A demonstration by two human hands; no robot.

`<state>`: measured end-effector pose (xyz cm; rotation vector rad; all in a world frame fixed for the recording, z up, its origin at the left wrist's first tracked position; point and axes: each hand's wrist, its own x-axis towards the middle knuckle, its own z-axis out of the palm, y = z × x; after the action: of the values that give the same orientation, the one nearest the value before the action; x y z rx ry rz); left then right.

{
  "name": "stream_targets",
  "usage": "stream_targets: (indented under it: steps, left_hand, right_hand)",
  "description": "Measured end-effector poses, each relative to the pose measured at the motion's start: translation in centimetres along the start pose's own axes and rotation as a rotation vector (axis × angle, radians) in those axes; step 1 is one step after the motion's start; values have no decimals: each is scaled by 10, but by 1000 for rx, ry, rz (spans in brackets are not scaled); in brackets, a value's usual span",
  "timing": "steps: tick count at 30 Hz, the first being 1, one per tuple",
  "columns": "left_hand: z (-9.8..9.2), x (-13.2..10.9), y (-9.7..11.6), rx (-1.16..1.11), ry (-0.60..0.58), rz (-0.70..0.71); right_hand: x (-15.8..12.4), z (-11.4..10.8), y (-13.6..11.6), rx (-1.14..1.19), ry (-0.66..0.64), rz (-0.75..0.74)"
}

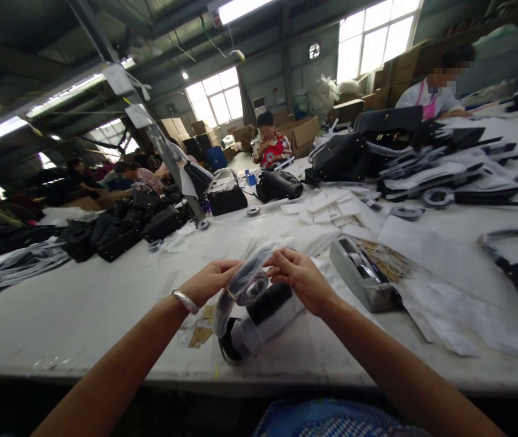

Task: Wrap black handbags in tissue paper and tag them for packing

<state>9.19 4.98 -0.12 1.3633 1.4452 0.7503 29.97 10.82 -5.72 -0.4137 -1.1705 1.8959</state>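
Note:
A black handbag (273,303), partly covered in white wrapping, stands on the table in front of me. Its curved handle (246,273) is sheathed in clear plastic and arches up over it. On the near side of that arch, my left hand (213,280) is closed with fingers pressed on the plastic. My right hand (299,276) pinches the plastic at the handle's far end, thumb and fingertips together. Between the hands hangs a coiled, wrapped strap (253,290). What lies under the left fingers is partly hidden.
To the right sits a grey tape dispenser (363,276) beside white paper sheets (427,255). Black bags (341,155) and wrapped straps are piled farther back. A metal post (186,188) rises at the left. Co-workers (273,145) sit across the table.

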Motion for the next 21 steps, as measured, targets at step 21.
stream_targets:
  steps: [21]
  left_hand:
    - [-4, -10, -13, 62, 390, -32]
  right_hand:
    - [-58, -52, 40, -207, 60, 103]
